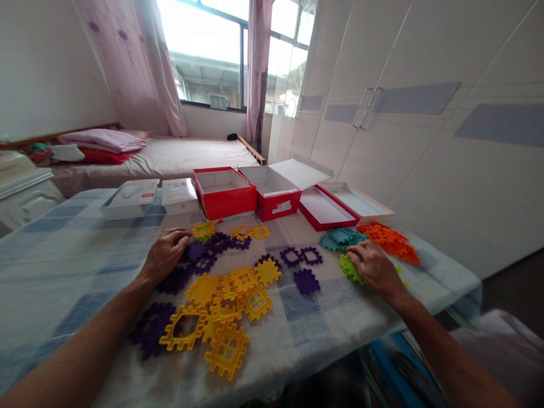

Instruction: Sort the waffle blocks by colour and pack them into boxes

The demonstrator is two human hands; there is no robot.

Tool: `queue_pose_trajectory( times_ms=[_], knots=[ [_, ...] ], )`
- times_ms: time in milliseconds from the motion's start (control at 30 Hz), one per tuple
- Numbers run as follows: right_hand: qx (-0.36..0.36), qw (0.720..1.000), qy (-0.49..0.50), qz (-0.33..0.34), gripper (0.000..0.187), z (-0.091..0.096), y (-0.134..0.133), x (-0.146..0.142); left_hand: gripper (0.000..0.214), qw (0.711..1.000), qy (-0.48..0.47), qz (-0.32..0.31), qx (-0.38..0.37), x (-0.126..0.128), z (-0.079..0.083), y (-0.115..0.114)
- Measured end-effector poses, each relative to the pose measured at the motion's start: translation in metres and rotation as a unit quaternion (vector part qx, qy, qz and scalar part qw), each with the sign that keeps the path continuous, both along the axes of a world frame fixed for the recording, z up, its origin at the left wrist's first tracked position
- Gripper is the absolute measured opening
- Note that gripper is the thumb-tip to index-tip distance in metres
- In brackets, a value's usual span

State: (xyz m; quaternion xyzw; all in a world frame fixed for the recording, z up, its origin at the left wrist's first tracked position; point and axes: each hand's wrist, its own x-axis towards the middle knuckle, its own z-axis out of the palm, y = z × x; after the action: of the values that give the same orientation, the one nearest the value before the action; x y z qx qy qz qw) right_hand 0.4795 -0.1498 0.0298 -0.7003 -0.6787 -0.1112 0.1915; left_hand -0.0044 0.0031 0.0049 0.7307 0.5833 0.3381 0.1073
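Note:
My left hand (168, 252) rests at the left edge of a heap of purple notched plastic building tiles (204, 262), fingers loosely bent and apart, with nothing visible in them. Close to its fingertips lies a yellow tile (204, 230). On the right, my right hand (376, 269) has its fingers closed on a lime green notched tile (351, 268); more green shows behind the hand. Teal tiles (340, 238) and a pile of orange tiles (391, 242) lie just beyond it. Between my hands spreads a heap of yellow tiles (229, 292), some with window cutouts, and a solid purple tile (306, 281).
Along the table's far side stand white boxes (132, 198), a red open box (227, 201), another red box with its lid raised (278, 207), and shallow lids (329, 209). A checked cloth (85, 266) covers the table. Behind are a bed (182, 153) and a white wardrobe (408, 141).

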Motion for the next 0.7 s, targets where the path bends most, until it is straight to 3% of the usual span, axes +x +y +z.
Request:
queue_pose_trajectory(
  times_ms=[133,267,467,567,700],
  knots=[
    [0.029,1.0,-0.004,-0.001,0.035,-0.003,-0.002,0.001,0.047,1.0,-0.004,0.004,0.001,0.001,0.0,-0.001],
    [0.072,0.997,0.025,0.0,0.034,0.014,0.002,-0.015,0.044,1.0,-0.013,0.019,0.002,0.004,-0.001,-0.002],
    [-0.002,0.982,0.129,0.137,0.025,0.044,0.03,-0.1,0.042,0.999,-0.024,0.027,0.001,0.008,0.001,-0.004],
    [-0.062,0.965,0.129,0.219,0.025,0.044,0.053,-0.149,0.041,0.999,-0.03,0.025,0.003,0.008,0.002,-0.005],
    [-0.087,0.954,0.076,0.276,0.03,0.033,0.09,-0.195,0.039,0.999,-0.038,0.024,0.004,0.009,0.002,-0.006]
  ],
)
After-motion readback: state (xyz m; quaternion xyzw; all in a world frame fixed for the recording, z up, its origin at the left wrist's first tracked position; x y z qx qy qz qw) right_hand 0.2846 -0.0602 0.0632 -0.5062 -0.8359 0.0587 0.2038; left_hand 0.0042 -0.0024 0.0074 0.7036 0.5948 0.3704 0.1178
